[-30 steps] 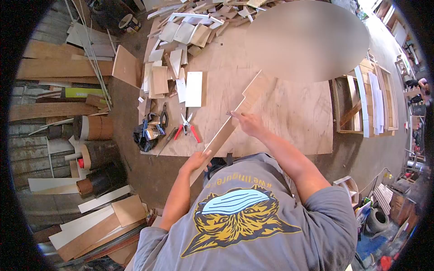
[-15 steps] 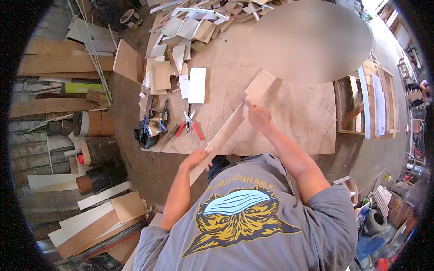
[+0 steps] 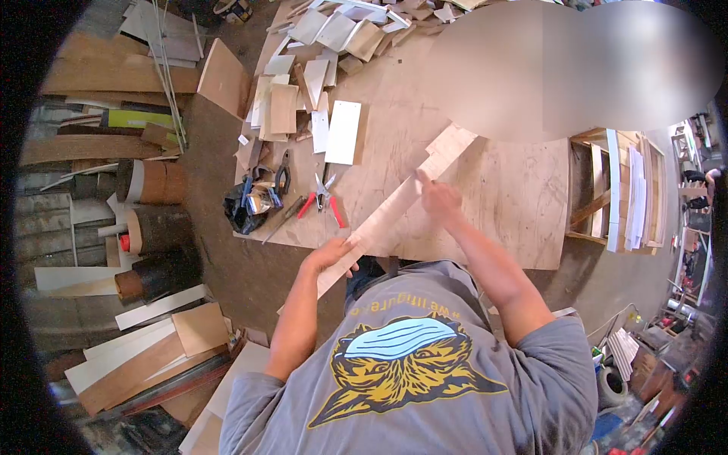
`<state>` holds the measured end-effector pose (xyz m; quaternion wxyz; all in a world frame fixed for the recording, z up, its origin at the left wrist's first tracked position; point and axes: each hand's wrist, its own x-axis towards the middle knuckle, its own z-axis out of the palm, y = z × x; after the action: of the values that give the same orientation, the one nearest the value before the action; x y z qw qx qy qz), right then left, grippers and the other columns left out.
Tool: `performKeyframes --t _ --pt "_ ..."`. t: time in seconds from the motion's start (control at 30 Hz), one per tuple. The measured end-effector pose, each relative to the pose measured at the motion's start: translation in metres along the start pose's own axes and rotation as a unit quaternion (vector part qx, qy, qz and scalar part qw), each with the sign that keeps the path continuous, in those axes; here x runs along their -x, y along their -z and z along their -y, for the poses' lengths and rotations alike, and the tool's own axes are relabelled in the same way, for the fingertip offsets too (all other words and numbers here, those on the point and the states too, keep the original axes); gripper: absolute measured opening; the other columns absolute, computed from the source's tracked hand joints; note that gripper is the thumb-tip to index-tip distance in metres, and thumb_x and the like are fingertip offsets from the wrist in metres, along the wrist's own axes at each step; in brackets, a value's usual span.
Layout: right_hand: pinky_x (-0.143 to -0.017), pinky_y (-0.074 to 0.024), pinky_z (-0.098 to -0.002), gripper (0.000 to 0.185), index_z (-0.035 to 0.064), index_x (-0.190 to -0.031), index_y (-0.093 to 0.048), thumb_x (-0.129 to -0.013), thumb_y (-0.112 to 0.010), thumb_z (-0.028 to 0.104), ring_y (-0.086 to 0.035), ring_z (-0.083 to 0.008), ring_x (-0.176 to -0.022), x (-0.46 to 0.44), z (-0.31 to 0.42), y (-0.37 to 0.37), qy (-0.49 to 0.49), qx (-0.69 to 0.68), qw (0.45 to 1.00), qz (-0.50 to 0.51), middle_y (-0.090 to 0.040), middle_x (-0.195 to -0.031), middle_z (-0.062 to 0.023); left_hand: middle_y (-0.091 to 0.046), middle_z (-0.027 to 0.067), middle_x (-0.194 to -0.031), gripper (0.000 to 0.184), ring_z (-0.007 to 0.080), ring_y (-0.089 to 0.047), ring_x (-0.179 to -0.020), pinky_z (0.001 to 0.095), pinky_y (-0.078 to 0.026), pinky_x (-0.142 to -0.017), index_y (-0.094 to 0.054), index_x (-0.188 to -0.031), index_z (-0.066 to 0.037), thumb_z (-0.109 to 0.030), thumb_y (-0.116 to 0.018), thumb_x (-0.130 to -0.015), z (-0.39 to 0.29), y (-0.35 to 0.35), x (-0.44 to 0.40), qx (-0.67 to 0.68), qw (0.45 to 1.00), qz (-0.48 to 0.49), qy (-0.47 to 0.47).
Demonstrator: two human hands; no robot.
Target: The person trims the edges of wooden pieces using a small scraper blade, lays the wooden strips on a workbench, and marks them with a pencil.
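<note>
Left grip [image 3: 350,254]: pinching the long board [image 3: 387,216], thumb on the upper face, fingertips at the edge nearest the body. Right grip [image 3: 423,178]: farther up the same board, fingers curled, touching its side; cannot tell if pinched. Board slants between both grips, near end beside the left wrist, stepped far end beyond the right grip, over the desk [image 3: 516,205]. Left of the right grip, on the desk: red-handled cutters [image 3: 324,202], handles splayed; black pliers [image 3: 283,173] just beyond. Farther ahead, a white panel [image 3: 343,133], then heaped offcuts [image 3: 334,32]. Well right of the grips: wooden frame [image 3: 597,182].
</note>
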<state>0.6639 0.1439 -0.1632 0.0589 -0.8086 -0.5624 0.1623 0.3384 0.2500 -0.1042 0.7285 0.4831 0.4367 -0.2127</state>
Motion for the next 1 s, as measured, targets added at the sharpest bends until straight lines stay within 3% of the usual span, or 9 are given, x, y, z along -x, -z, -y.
performKeyframes --t 0.07,0.17,0.37,0.47,0.57,0.67,0.8,0.87,1.0 --pt "-0.068 -0.0558 -0.0505 0.051 0.0260 -0.152 -0.053 -0.101 -0.048 0.021 -0.075 -0.0317 -0.079 0.002 0.003 0.001 -0.002 0.018 1.000 -0.017 -0.078 -0.096 -0.0114 -0.075 0.0182 -0.087 0.051 0.0269 -0.074 -0.064 0.0386 -0.061 -0.058 -0.056 -0.130 0.001 -0.045 -0.051 -0.109 0.002 0.002 -0.005 -0.006 1.000 -0.003 -0.008" --pt "-0.067 -0.0551 -0.0495 0.052 0.0248 -0.152 -0.053 -0.100 -0.050 0.022 -0.075 -0.0314 -0.079 0.010 0.012 -0.023 0.197 -0.051 0.978 -0.046 -0.077 -0.093 -0.0107 -0.074 0.0165 -0.087 0.051 0.0258 -0.073 -0.063 0.0377 -0.060 -0.057 -0.057 -0.131 0.000 -0.045 -0.051 -0.109 -0.004 0.002 0.002 -0.017 1.000 -0.007 -0.010" --pt "-0.066 -0.0549 -0.0500 0.052 0.0198 -0.152 -0.052 -0.100 -0.054 0.022 -0.074 -0.0314 -0.077 -0.014 0.013 -0.007 -0.021 -0.020 0.998 -0.052 -0.076 -0.090 -0.0095 -0.074 0.0126 -0.086 0.056 0.0216 -0.074 -0.071 0.0375 -0.061 -0.062 -0.062 -0.130 -0.002 -0.053 -0.053 -0.107 -0.008 0.009 0.008 -0.056 0.995 -0.044 -0.072" --pt "-0.063 -0.0547 -0.0489 0.052 0.0186 -0.152 -0.052 -0.101 -0.053 0.022 -0.072 -0.0297 -0.071 0.009 0.043 -0.010 0.168 -0.078 0.977 -0.107 -0.075 -0.087 -0.0083 -0.072 0.0110 -0.085 0.058 0.0207 -0.072 -0.071 0.0364 -0.060 -0.061 -0.067 -0.122 -0.002 -0.057 -0.054 -0.105 -0.017 0.014 0.011 -0.104 0.990 -0.071 -0.062" --pt "-0.062 -0.0554 -0.0468 0.053 0.0190 -0.153 -0.052 -0.100 -0.055 0.023 -0.070 -0.0279 -0.067 0.000 0.036 0.002 0.119 0.021 0.990 -0.071 -0.075 -0.085 -0.0074 -0.071 0.0107 -0.082 0.063 0.0209 -0.070 -0.070 0.0366 -0.059 -0.060 -0.071 -0.111 -0.001 -0.062 -0.056 -0.102 -0.026 0.017 0.017 -0.177 0.974 -0.123 -0.069" --pt "-0.063 -0.0561 -0.0455 0.054 0.0206 -0.153 -0.052 -0.100 -0.056 0.024 -0.069 -0.0276 -0.063 -0.012 0.015 0.008 0.000 0.021 0.983 -0.184 -0.075 -0.083 -0.0062 -0.070 0.0123 -0.078 0.069 0.0229 -0.070 -0.071 0.0393 -0.057 -0.065 -0.073 -0.102 0.001 -0.066 -0.057 -0.099 -0.020 0.024 0.015 -0.203 0.964 -0.156 -0.064" --pt "-0.066 -0.0564 -0.0456 0.055 0.0218 -0.153 -0.052 -0.099 -0.058 0.023 -0.069 -0.0263 -0.062 0.004 0.044 0.007 0.130 -0.025 0.983 -0.128 -0.074 -0.082 -0.0057 -0.068 0.0154 -0.076 0.066 0.0271 -0.069 -0.075 0.0438 -0.055 -0.074 -0.073 -0.097 0.000 -0.064 -0.058 -0.099 -0.017 0.024 0.009 -0.245 0.950 -0.188 -0.044" --pt "-0.064 -0.0559 -0.0451 0.055 0.0224 -0.153 -0.052 -0.098 -0.059 0.024 -0.070 -0.0249 -0.062 0.004 0.050 -0.010 0.189 0.009 0.970 -0.156 -0.073 -0.081 -0.0061 -0.072 0.0170 -0.083 0.059 0.0306 -0.071 -0.082 0.0445 -0.055 -0.080 -0.076 -0.107 -0.008 -0.064 -0.059 -0.098 -0.016 0.026 0.008 -0.267 0.943 -0.195 -0.037" --pt "-0.058 -0.0544 -0.0436 0.060 0.0230 -0.155 -0.048 -0.096 -0.062 0.026 -0.070 -0.0242 -0.063 -0.003 0.043 0.040 0.057 -0.006 0.982 -0.178 -0.072 -0.077 -0.0064 -0.076 0.0185 -0.100 0.050 0.0364 -0.073 -0.096 0.0457 -0.055 -0.087 -0.075 -0.127 -0.026 -0.063 -0.062 -0.097 -0.023 0.019 0.018 -0.293 0.923 -0.243 -0.051"
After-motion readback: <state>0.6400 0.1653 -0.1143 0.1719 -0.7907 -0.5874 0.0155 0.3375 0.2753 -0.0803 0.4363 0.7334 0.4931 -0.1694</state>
